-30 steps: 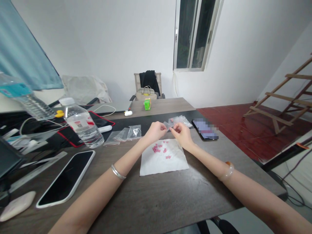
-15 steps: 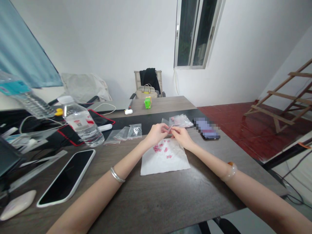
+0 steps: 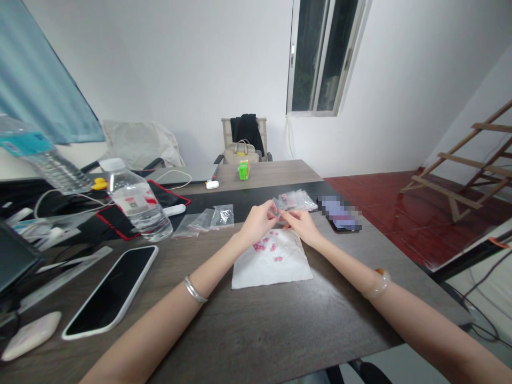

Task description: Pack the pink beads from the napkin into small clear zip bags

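I see the left hand [image 3: 261,220] and right hand [image 3: 303,226] pinched on a small clear plastic bag [image 3: 279,208], above the far edge of a white napkin [image 3: 272,273] scattered with pink beads [image 3: 260,247].

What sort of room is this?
Probably an office or workroom: there is a broad desk with a white-edged phone and water bottles on it, and a chair at the far side.
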A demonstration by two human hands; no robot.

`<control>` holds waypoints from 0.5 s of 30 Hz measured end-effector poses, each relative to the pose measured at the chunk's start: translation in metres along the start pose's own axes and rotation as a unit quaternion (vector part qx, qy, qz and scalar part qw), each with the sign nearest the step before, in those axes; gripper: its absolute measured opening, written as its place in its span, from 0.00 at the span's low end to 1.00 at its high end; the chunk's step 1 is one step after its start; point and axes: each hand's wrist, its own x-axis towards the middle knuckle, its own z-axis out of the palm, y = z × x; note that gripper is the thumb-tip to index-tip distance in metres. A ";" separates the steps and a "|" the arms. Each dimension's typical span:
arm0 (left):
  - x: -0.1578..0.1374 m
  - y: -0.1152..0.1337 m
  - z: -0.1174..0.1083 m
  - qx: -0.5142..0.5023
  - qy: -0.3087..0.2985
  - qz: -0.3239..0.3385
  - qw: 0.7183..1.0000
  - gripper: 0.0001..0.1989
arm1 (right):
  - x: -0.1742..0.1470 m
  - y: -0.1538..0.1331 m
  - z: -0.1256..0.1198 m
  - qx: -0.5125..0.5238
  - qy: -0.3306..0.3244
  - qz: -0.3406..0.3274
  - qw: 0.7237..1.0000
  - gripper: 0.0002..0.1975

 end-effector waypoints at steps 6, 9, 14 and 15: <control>-0.001 0.000 0.000 0.015 -0.008 0.014 1.000 0.07 | 0.002 0.002 -0.001 0.015 -0.005 0.002 1.000 0.14; -0.001 0.000 0.000 0.012 -0.014 0.013 1.000 0.06 | 0.004 0.001 -0.001 0.032 -0.018 0.005 0.999 0.12; 0.001 -0.003 0.001 0.003 -0.034 0.005 0.999 0.02 | 0.007 0.003 -0.004 0.050 -0.014 0.009 0.999 0.12; 0.002 -0.004 0.001 0.001 -0.038 0.002 0.999 0.03 | 0.008 0.004 -0.005 0.052 -0.009 0.010 0.999 0.12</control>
